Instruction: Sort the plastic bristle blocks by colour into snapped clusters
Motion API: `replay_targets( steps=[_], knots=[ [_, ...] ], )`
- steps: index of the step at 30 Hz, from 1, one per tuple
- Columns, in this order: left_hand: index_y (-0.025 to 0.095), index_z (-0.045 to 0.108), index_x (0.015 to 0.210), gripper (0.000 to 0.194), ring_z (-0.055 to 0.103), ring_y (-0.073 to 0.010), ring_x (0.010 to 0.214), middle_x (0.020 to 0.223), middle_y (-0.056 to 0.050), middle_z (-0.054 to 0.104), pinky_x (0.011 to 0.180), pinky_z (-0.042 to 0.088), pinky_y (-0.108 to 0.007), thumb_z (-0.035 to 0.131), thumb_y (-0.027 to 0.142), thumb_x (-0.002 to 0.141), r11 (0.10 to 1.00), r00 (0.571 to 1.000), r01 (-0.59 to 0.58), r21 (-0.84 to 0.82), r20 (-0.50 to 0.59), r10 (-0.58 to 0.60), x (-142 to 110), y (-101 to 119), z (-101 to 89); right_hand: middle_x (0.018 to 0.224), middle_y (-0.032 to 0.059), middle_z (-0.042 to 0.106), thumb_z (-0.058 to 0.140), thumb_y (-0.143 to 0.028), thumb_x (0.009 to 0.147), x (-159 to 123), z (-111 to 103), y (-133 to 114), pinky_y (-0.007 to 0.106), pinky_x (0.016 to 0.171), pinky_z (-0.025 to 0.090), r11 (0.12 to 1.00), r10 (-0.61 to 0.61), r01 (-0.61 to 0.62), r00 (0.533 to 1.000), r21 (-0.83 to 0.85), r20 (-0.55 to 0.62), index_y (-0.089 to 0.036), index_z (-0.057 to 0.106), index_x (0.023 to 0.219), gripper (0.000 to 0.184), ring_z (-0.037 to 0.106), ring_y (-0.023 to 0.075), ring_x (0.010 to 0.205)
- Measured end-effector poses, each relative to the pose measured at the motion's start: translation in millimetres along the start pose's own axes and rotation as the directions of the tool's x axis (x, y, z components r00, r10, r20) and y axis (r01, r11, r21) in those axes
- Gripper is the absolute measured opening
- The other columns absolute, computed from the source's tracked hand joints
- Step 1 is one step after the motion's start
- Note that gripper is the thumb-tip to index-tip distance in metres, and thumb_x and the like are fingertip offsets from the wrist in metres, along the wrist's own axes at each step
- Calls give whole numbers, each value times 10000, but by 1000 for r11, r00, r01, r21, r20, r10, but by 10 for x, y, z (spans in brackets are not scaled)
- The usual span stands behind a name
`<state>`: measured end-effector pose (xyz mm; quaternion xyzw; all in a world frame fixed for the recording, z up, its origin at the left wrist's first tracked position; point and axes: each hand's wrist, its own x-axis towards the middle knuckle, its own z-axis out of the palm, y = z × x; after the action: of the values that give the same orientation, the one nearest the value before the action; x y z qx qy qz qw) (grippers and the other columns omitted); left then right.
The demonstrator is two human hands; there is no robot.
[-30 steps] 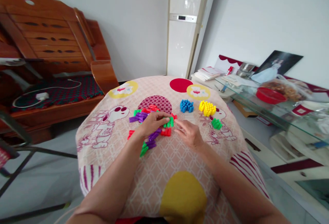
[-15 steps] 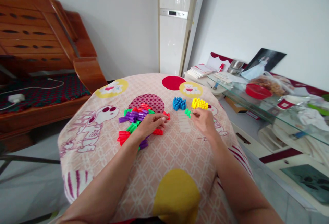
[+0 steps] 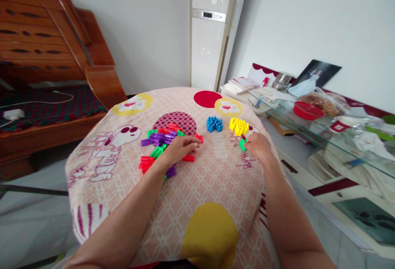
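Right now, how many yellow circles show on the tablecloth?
3: a far-left circle, a far-right circle beyond the yellow pieces, and a near-edge circle. Others may be hidden.

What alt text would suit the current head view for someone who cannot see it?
A person's right hand is at small green pieces near a yellow cluster, with a blue cluster left of that. The left hand is at a mixed pile of red, purple and green pieces on the same patterned tablecloth.
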<state>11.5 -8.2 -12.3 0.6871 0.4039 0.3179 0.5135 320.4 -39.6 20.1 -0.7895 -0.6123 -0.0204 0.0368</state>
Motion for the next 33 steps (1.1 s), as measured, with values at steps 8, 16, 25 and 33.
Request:
replay_targets(
  steps=[8,16,25,33],
  knots=[
    [137,721,1013,417,698,-181,768,890,-80,735,705,577,-307,644,467,771,1000,1000,9,-17,-28,-10,-22,41,-35,815,129,738,561,-224,805,5,-88,59,277,634,382,999,43,-43,999,21,-2,-161,771,758,225,658,210,778],
    [135,719,1004,338,695,-177,713,847,-73,740,677,573,-297,613,375,791,999,993,-22,25,-112,25,-8,24,-37,785,104,730,619,-270,775,38,5,77,279,616,377,998,53,-53,998,36,-14,-182,770,754,175,651,210,756],
    [136,734,1024,290,697,-214,883,981,-91,756,849,532,-324,523,214,841,846,619,298,442,-765,181,-78,-209,-883,785,104,750,560,-389,845,7,98,-88,287,588,318,978,-3,74,938,192,-347,-174,763,795,300,637,206,707],
    [145,732,1067,354,679,-285,1047,1118,-132,742,927,500,-360,558,119,760,690,802,434,579,-598,-3,37,-540,-1200,729,109,735,541,-384,865,-41,207,-256,285,588,315,953,-103,201,918,227,-383,-168,753,769,318,620,199,664]
  ],
)
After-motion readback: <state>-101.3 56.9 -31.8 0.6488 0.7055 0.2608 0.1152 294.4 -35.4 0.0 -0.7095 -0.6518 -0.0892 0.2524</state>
